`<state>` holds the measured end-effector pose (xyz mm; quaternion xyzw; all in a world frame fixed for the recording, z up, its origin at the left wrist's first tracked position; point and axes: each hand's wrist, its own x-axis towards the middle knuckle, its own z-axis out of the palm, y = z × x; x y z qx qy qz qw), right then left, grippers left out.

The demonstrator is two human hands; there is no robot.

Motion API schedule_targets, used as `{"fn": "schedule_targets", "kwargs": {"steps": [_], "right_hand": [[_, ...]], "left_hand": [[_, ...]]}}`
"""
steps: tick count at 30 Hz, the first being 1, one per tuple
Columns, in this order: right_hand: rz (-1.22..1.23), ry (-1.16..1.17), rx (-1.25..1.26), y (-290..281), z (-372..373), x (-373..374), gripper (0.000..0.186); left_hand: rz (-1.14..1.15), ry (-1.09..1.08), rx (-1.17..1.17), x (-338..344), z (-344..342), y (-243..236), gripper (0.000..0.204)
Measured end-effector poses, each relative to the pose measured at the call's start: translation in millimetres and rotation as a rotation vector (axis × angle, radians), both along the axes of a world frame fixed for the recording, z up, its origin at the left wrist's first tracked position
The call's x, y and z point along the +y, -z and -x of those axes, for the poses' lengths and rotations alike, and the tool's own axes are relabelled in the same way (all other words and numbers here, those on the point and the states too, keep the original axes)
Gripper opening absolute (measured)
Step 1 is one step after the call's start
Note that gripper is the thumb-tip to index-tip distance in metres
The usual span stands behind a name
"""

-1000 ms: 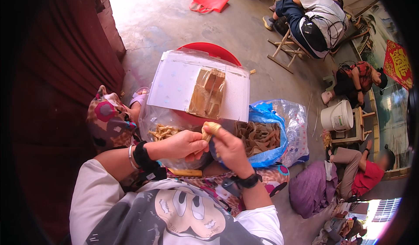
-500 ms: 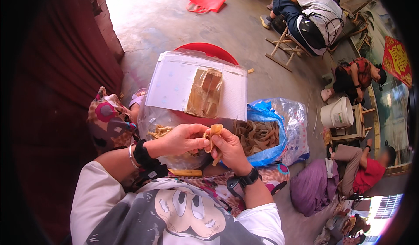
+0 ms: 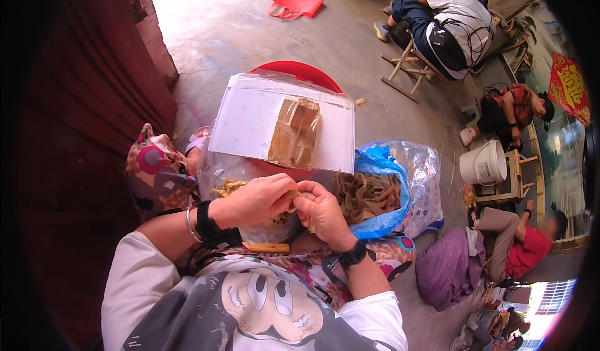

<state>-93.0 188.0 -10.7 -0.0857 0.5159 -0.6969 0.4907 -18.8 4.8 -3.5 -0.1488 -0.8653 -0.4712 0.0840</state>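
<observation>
In front of my lap, my left hand [image 3: 259,198] and my right hand [image 3: 324,212] meet with fingertips pinched together. Between them is a thin yellowish-brown strip [image 3: 292,196], mostly covered by the fingers. Just right of my right hand, a blue plastic bag [image 3: 400,198] is folded open around many flat brown strips [image 3: 370,195]. Beneath and beyond my left hand, a clear plastic bag [image 3: 215,166] holds yellowish, curled pieces [image 3: 229,188]. A yellow stick-like thing [image 3: 267,248] lies across my lap below the hands.
Ahead, a white board [image 3: 247,120] rests on a red round thing [image 3: 300,71], bearing a brown block wrapped in tape [image 3: 294,132]. A red bag [image 3: 296,1] lies on the floor. At right are a white bucket [image 3: 482,165], a purple sack [image 3: 451,268] and several seated people.
The strip, which stood up clearly between the fingers, is now mostly hidden. My left hand has turned over and moved slightly up and right, closer against my right hand.
</observation>
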Motion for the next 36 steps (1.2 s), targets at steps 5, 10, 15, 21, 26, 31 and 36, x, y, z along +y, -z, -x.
{"fn": "schedule_targets", "kwargs": {"steps": [5, 10, 15, 21, 26, 31, 36], "right_hand": [[-0.201, 0.032, 0.716, -1, -8, -7, 0.029], [-0.271, 0.112, 1.047, -1, -18, -10, 0.027], [-0.193, 0.134, 0.994, 5, -19, -11, 0.023], [-0.189, 0.055, 0.509, 1, -17, -11, 0.019], [-0.101, 0.021, 0.49, 2, -14, -7, 0.02], [0.192, -0.038, -0.211, -11, -2, 0, 0.027], [0.153, -0.026, -0.116, 5, 4, 3, 0.031]], "left_hand": [[0.046, -0.121, -0.019, 7, -6, 4, 0.015], [-0.006, -0.167, -0.087, 9, -5, 1, 0.014], [-0.032, -0.171, -0.132, 5, -5, 1, 0.019], [-0.055, -0.137, -0.111, 3, -6, -1, 0.023], [-0.05, -0.1, -0.144, 0, -4, -5, 0.025], [0.029, -0.208, -0.088, -7, 0, -13, 0.023], [0.219, -0.133, 0.224, 3, -1, -13, 0.016]]}}
